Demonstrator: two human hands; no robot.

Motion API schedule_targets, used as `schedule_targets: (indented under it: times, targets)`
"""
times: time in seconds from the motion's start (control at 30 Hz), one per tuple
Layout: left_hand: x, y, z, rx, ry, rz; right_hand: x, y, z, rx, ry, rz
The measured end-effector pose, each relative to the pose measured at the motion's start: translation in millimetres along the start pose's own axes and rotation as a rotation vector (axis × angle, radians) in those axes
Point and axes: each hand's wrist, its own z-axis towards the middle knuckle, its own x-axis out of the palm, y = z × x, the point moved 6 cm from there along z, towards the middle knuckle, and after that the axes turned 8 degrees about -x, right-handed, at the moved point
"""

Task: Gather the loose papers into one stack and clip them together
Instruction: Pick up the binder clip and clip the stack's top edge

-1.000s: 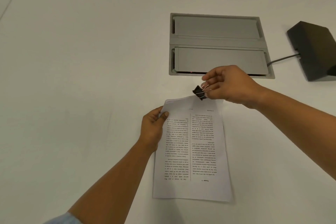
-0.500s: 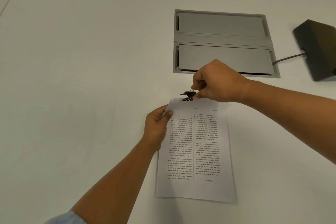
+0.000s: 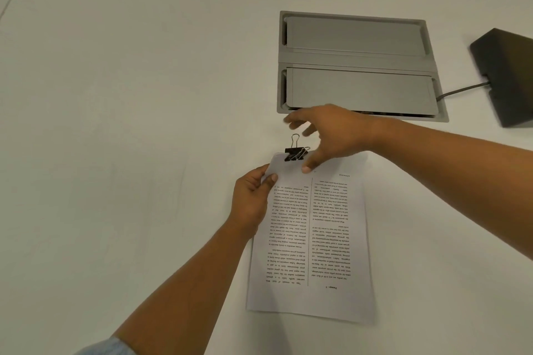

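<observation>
Left hand [image 3: 251,199] pinches one paper stack [image 3: 311,239]; one binder clip [image 3: 294,153] attached.

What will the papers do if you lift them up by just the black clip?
The papers would probably droop, since the sheets look thin and the left hand already bends one corner. They should likely stay together, because the clip bites the top edge. They may swing, being held near one corner only.

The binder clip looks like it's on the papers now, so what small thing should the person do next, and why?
Probably fold the clip's upright wire handle down flat. The binder clip already bites the stack of papers at its far corner, the right hand is open just above it, and the left hand grips the stack's edge.
</observation>
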Motion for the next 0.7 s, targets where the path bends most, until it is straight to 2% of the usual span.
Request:
schedule_targets:
  times: [0.07, 0.23, 0.33, 0.4, 0.57, 0.7]
  targets:
    - [-1.8, 0.4, 0.9, -0.001, 0.001, 0.006, 9.6, -24.4, -8.6, 0.083, -0.057, 0.155]
    - [-3.9, -0.5, -0.2, -0.041, 0.020, 0.019, 51.0, -109.9, -71.4, 0.406, -0.661, 0.671]
    - [-5.1, -2.0, 0.7, -0.061, -0.006, 0.032, 95.0, -125.1, -105.8, 0.461, -0.832, 0.817]
    - [-7.0, -2.3, 1.6, -0.084, -0.049, -0.025, 114.4, -113.8, -116.7, 0.447, -0.840, 0.863]
    - [-3.2, -3.0, -1.2, -0.131, -0.048, -0.119, 137.2, -98.2, -119.8, 0.459, -0.712, 0.824]
    - [-1.8, -12.7, -0.5, -0.113, -0.067, -0.145, 130.8, -88.4, -118.8, 0.410, -0.747, 0.955]
